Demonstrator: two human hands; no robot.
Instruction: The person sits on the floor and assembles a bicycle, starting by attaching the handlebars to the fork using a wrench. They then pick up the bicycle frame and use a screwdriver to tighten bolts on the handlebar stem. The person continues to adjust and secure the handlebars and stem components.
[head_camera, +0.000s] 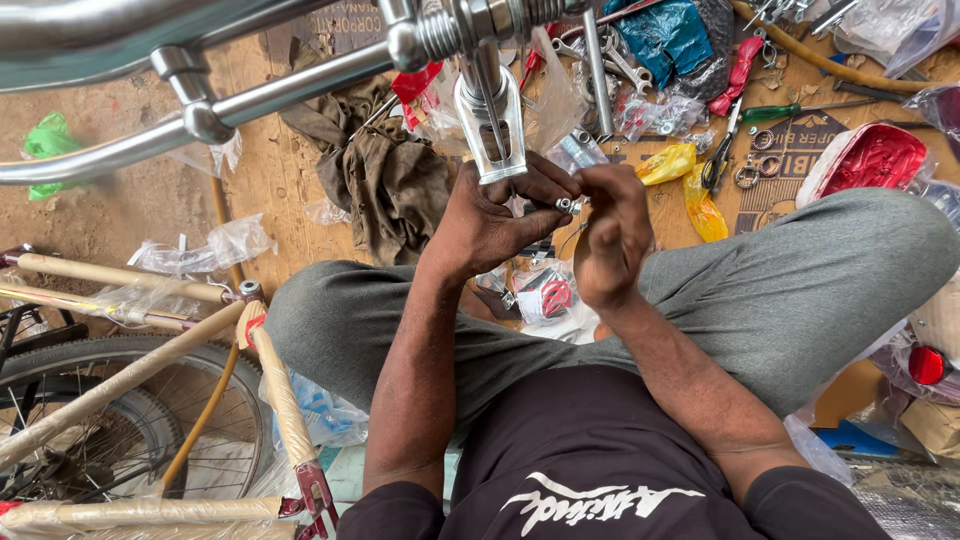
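Note:
Both hands meet in front of me over my crossed legs. My left hand and my right hand pinch a small silver nut or bolt between their fingertips. Just above them hangs a chrome bracket with a slotted end, fixed to a threaded chrome axle and chrome tubes of a bicycle part. Whether the small part touches the bracket is unclear.
A brown rag lies on the cardboard floor. Spanners, scissors, a green-handled screwdriver, yellow bags and a red reflector part lie beyond. A paper-wrapped bicycle frame and wheel stand at left.

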